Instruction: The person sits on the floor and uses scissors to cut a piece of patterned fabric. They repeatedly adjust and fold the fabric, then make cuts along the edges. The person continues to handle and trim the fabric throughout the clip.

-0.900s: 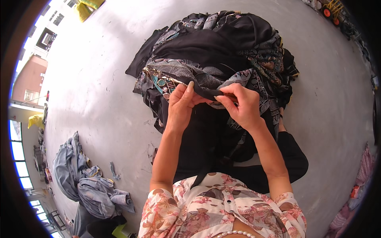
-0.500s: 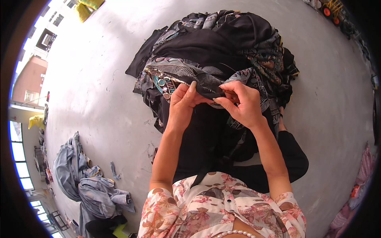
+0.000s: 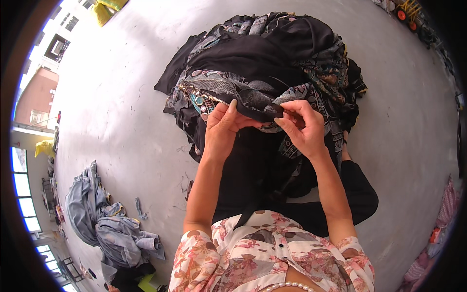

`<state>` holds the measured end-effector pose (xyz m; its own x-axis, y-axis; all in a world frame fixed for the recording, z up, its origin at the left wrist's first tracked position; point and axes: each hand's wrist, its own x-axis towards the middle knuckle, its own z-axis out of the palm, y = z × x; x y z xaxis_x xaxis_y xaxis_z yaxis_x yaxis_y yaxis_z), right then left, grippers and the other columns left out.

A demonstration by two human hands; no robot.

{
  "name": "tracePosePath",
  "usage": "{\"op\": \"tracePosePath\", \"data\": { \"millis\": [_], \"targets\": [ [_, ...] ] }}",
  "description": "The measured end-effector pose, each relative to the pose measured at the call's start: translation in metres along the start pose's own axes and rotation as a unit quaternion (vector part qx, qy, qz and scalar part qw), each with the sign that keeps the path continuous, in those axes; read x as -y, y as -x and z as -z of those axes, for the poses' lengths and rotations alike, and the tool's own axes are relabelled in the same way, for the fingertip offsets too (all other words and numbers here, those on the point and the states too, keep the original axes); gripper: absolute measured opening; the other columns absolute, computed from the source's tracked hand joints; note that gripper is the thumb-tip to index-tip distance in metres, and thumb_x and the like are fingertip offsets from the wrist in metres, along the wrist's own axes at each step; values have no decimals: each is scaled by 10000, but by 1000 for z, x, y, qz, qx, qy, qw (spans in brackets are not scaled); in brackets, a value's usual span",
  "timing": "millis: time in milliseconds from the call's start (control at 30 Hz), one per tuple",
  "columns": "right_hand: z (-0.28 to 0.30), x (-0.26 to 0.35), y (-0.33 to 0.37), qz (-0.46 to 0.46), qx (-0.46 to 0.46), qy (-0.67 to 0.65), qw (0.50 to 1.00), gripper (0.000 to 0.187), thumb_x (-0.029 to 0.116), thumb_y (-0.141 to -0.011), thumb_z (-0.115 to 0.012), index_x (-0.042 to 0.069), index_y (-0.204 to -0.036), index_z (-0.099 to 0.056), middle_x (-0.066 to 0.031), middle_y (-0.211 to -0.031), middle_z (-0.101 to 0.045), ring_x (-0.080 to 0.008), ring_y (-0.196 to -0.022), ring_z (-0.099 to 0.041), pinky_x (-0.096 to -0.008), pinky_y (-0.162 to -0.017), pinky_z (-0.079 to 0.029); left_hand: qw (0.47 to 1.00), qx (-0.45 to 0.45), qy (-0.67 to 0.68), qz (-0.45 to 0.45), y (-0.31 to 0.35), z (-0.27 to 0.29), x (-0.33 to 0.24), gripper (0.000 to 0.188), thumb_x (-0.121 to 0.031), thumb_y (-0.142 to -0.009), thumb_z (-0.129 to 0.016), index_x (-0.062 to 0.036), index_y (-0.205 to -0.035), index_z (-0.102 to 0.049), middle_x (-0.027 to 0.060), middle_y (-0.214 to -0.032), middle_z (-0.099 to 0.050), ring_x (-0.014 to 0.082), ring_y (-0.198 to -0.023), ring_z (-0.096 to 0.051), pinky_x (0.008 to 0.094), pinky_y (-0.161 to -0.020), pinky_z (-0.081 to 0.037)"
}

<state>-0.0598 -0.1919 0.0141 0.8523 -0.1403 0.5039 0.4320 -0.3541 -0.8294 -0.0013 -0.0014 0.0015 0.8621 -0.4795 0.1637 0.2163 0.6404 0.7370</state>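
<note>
A big heap of black and patterned fabric (image 3: 253, 56) lies in front of me and spills over my lap. From its near side I hold up the edge of a black patterned garment (image 3: 252, 100), stretched between both hands. My left hand (image 3: 222, 127) pinches it between thumb and fingers, beside a beaded-looking printed border (image 3: 198, 100) in teal and white. The thumb and forefinger of my right hand (image 3: 304, 127) are closed on the same edge, a short way to the right. Which garment in the heap this edge belongs to is hard to tell.
Grey-blue clothes (image 3: 114, 224) lie in a pile on the grey floor (image 3: 131, 126) at lower left. Yellow sacks (image 3: 102, 14) stand at the far left. Pink cloth (image 3: 447, 207) sits at the right rim, and a yellow cart with orange wheels (image 3: 406, 17) is at far right.
My right hand has slid slightly to the right along the edge, widening the gap between my hands. My left hand stays nearly in place.
</note>
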Motion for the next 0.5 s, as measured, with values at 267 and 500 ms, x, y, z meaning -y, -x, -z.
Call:
{"op": "tracePosePath", "data": {
  "millis": [267,500],
  "targets": [
    [-3,-2,0,66,-11,40,997,232,133,-799,-733,11,-941,-596,-12,-687,-605,-41,-552,-523,-163,-524,-432,1000,-16,7,12,-2,-4,3,239,-162,-1004,-369,-25,-979,-564,179,-974,-664,303,-897,-665,462,-749,-562],
    [19,9,6,-69,4,-13,998,254,135,-821,-721,6,-989,-581,22,-773,-583,-7,-664,-507,-141,-596,-418,1000,-12,20,-2,0,6,3,246,-160,-1005,-364,-24,-975,-567,173,-969,-665,312,-891,-664,463,-750,-560]
  ]
}}
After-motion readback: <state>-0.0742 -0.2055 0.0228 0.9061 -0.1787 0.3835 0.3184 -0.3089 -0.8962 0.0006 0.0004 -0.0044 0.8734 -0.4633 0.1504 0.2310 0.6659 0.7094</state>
